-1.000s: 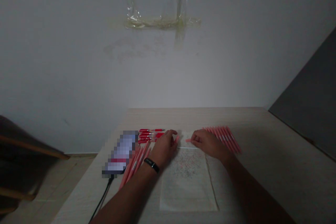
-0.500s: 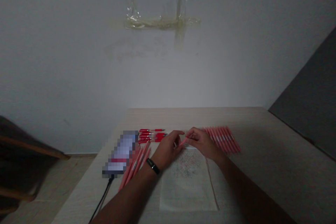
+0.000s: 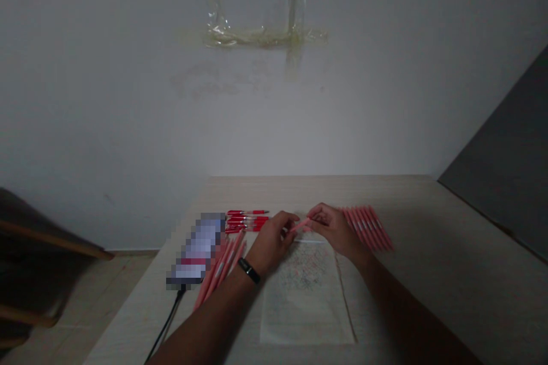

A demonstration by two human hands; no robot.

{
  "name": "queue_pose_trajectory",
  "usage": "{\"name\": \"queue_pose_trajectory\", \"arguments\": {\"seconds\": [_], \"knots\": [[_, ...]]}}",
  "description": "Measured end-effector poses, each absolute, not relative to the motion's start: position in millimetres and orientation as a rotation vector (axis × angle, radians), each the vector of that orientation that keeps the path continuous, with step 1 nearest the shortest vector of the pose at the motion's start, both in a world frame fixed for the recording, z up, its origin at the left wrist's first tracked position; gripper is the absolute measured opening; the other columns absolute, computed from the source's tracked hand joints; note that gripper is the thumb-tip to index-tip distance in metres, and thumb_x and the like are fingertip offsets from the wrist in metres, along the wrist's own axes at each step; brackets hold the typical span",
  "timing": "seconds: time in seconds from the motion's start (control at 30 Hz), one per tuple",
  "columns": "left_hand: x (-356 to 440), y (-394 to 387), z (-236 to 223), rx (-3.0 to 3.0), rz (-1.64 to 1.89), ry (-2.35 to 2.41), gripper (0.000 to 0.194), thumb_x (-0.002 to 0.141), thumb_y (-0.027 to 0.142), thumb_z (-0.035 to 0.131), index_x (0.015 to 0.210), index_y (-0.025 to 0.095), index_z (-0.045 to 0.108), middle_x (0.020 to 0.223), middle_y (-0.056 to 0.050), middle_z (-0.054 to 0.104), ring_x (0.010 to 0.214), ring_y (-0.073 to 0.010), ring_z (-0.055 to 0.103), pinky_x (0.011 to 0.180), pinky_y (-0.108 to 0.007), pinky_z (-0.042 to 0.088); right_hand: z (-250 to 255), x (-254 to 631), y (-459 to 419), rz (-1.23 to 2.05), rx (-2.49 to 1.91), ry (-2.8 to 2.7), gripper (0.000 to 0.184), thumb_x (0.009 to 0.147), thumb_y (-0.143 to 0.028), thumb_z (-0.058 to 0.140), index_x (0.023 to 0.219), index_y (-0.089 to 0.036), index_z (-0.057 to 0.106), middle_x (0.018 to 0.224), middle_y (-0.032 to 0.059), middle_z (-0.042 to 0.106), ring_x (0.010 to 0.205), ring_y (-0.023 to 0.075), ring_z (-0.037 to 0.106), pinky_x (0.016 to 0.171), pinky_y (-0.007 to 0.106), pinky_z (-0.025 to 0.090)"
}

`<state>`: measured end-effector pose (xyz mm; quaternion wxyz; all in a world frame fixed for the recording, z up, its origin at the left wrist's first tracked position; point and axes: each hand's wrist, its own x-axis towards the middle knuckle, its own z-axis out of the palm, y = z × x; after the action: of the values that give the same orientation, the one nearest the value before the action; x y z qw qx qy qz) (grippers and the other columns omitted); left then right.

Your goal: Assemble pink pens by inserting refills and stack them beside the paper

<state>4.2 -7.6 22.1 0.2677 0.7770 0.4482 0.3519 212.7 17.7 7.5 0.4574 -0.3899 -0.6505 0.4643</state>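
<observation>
Your right fingers (image 3: 320,215) grip a slim pink pen (image 3: 301,224), left hand (image 3: 272,242) hold unclear; a slip could scatter the fanned pink pens (image 3: 367,228).

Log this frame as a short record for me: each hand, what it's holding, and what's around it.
Left hand: wears black wristband; fingers beside pen's end, contact unclear
Right hand: pinches pink pen
Nearer the camera: mottled paper sheet
Left side: red pens, pink pens, pixelated phone, black cable
Right side: more pink pens, fanned
Surface: pale wooden table
</observation>
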Motion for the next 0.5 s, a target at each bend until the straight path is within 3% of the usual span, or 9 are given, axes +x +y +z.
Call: {"name": "queue_pose_trajectory", "arguments": {"seconds": [0.23,0.5], "knots": [[1.7,-7.1,23.0,2.112,1.002,1.255,0.019,0.089,0.019,0.059,0.107,0.019,0.064,0.096,-0.004,0.068,0.084,-0.0160,0.062,0.072,-0.027,0.049,4.7,213.6,19.8,1.181,-0.935,-1.611,0.026,0.081,-0.040,0.074,0.091,-0.020,0.061,0.080,-0.0001,0.064,0.075,0.0156,0.062,0.069,0.028,0.047],[0.1,-8.4,28.7,2.111,1.098,1.300,0.025,0.087,0.017,0.060,0.111,0.020,0.064,0.095,-0.003,0.068,0.081,-0.0156,0.060,0.070,-0.027,0.047,4.2,212.3,18.2,1.234,-0.947,-1.603,0.027,0.081,-0.041,0.074,0.089,-0.019,0.061,0.072,-0.0025,0.060,0.066,0.0127,0.056,0.060,0.025,0.041]]}}
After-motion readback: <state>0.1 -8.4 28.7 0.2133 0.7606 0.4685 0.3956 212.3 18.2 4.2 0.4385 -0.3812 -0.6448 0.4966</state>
